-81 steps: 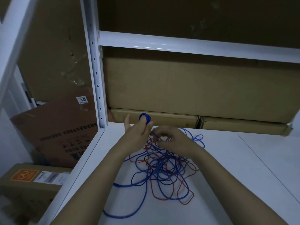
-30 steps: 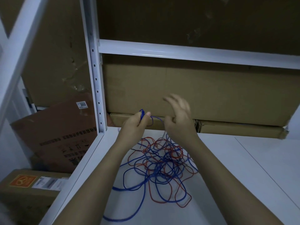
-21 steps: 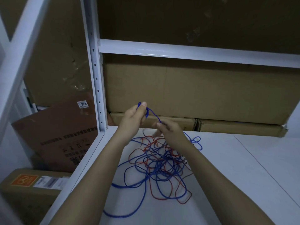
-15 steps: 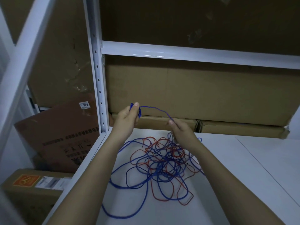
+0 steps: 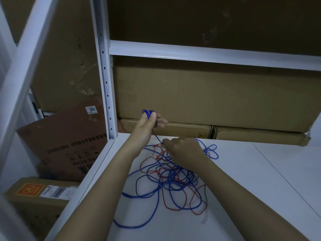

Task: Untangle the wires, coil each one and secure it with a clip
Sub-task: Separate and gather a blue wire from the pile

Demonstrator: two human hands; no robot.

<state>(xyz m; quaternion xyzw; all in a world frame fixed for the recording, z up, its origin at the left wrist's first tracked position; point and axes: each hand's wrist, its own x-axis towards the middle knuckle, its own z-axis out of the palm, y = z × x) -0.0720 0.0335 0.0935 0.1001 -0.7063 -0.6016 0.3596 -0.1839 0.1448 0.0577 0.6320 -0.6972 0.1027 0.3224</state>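
A blue wire and a red wire lie tangled together in loose loops on the white shelf board. My left hand is raised above the back of the board and grips a small bunch of blue wire coils between thumb and fingers. A short blue strand runs down from it to my right hand, which pinches that strand just over the tangle. No clip shows in view.
A white perforated upright post and a crossbeam frame the shelf. Flat cardboard boxes lie at the back under a large carton. More cartons stand beyond the left edge.
My right hand has dropped from near the left hand's height down onto the tangle, still on the blue strand. The left hand holds the blue coil at about the same place.
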